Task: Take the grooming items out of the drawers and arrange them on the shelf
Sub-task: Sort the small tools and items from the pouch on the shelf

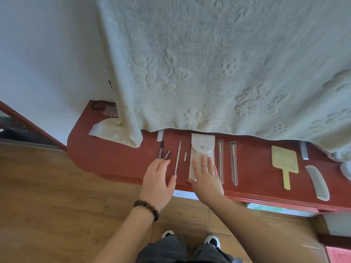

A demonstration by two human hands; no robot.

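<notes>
While the left hand (pixel 158 174) hovers loose-fingered, the right hand's (pixel 206 174) flat fingers press the pouch (pixel 202 149), lengthwise front-to-back, flap rearward.

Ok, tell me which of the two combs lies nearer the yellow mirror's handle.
The curved grey comb, right of the mirror; the other, straight comb sits back, half under the blanket.

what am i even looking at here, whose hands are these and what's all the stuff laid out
There is no machine here: a person wears a camera on the head, looking down at their own two hands. This is the only picture. In front is a red shelf with a pale towel hanging above it. Laid out in a row are thin grooming tools, a white snap pouch, a yellow hand mirror and a grey comb. The right hand lies flat on the pouch with straight fingers. The left hand is open beside a thin metal stick. Nothing is held in a grip.
</notes>
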